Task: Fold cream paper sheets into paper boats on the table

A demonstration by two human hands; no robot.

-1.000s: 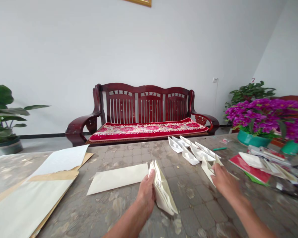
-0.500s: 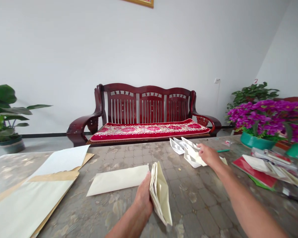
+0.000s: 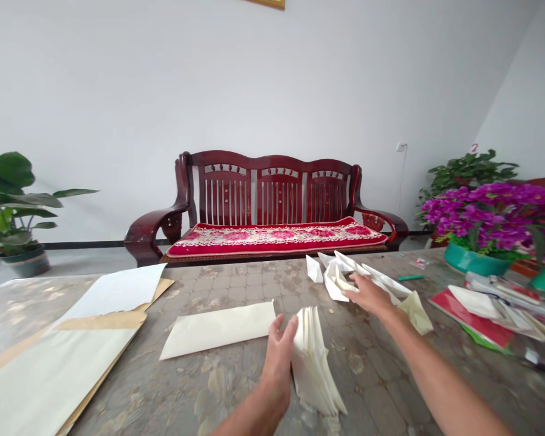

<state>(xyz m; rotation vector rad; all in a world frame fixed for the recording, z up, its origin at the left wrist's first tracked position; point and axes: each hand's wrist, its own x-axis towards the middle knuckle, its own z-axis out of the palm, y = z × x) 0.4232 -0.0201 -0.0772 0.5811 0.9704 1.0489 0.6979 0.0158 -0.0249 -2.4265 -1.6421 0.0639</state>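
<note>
My left hand point(image 3: 279, 363) has its thumb and fingers apart, beside a bundle of folded cream papers point(image 3: 315, 357). The thumb side touches the bundle's left edge, and the bundle stands tilted on the table with its layers fanned. Left of it lies a flat cream paper strip point(image 3: 218, 330). My right hand point(image 3: 370, 293) reaches over a group of folded white and cream paper boats point(image 3: 336, 281). Its fingers are spread, with the tips at a cream boat in the group. Another cream folded paper point(image 3: 416, 313) lies under the right forearm's far side.
Large sheets point(image 3: 49, 375) and brown paper lie at left. On the right are a teal pen point(image 3: 411, 278), a red booklet point(image 3: 467, 315) with papers, and purple flowers in a teal pot point(image 3: 476, 260). A wooden bench point(image 3: 263, 160) stands beyond the table point(image 3: 236, 281).
My left hand has loosened from the bundle, which now stands more fanned out to the right. My right hand has moved slightly left and opened, and the boats have shifted and spread apart.
</note>
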